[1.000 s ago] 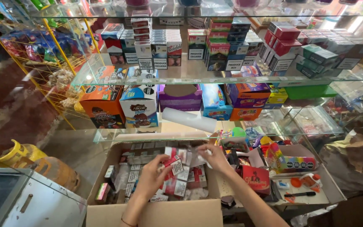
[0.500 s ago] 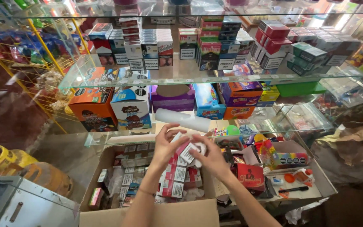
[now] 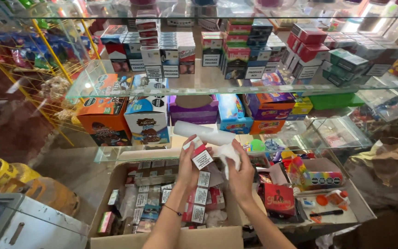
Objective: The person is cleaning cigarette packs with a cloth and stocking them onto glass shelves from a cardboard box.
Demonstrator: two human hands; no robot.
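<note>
1. Cardboard box (image 3: 116, 184) stands open on the floor, filled with small red-and-white packs (image 3: 199, 198).
2. Left hand (image 3: 187, 166), above the box, has its grip closed around one red-and-white pack (image 3: 200, 154).
3. Right hand (image 3: 241, 173), just beside it over the box, pinches crumpled white wrapping (image 3: 229, 154).
4. Glass shelves (image 3: 217, 87) behind the box carry stacked packs and coloured cartons.
</note>
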